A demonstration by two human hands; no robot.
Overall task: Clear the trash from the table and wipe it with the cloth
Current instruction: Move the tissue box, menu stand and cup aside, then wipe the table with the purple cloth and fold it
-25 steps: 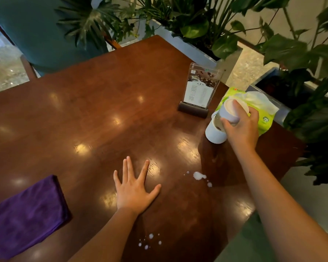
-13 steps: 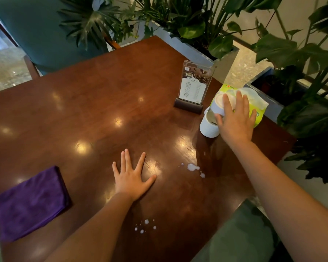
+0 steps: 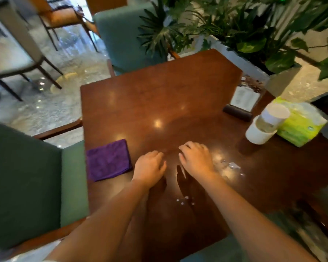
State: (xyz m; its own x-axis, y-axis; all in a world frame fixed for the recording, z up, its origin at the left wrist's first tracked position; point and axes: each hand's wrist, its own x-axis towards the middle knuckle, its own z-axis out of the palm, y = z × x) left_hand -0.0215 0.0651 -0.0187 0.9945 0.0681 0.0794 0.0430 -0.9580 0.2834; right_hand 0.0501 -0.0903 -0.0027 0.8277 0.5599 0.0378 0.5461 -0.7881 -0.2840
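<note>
A folded purple cloth [image 3: 108,160] lies on the dark wooden table [image 3: 159,95] near its left edge. Two stacked white paper cups [image 3: 265,123] stand at the right, apart from both hands. My left hand [image 3: 150,169] hovers just right of the cloth, fingers curled, holding nothing. My right hand [image 3: 196,158] is beside it, palm down, fingers loosely bent, also holding nothing. White spilled drops [image 3: 232,168] lie just right of my right hand, and smaller drops [image 3: 185,200] sit nearer me between my forearms.
A green tissue pack [image 3: 301,127] sits behind the cups. A clear menu stand [image 3: 243,100] stands at the right edge. Green upholstered chairs [image 3: 27,176] flank the table at left and far side. Planters with leafy plants [image 3: 254,25] line the right.
My right hand has let go of the cups and come back to the table's middle beside my left hand. The view has swung left and pulled back.
</note>
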